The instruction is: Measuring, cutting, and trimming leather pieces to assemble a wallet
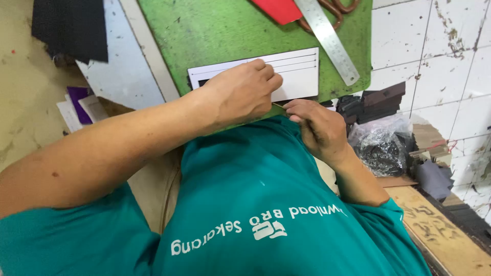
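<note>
On the green cutting mat (215, 30), head view: the left hand (240, 94) presses flat, fingers curled, on a white lined template (299, 71). Just beside it, at the template's near edge, the right hand (319, 128) pinches a thin blade-like tool, barely visible. A steel ruler (327, 38) lies well apart.

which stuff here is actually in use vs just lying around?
In use: left hand pressing the white lined template on the green cutting mat; right hand at its near edge.

Lying about: steel ruler, red sheet, scissors, dark stacked pieces, plastic bag.
</note>
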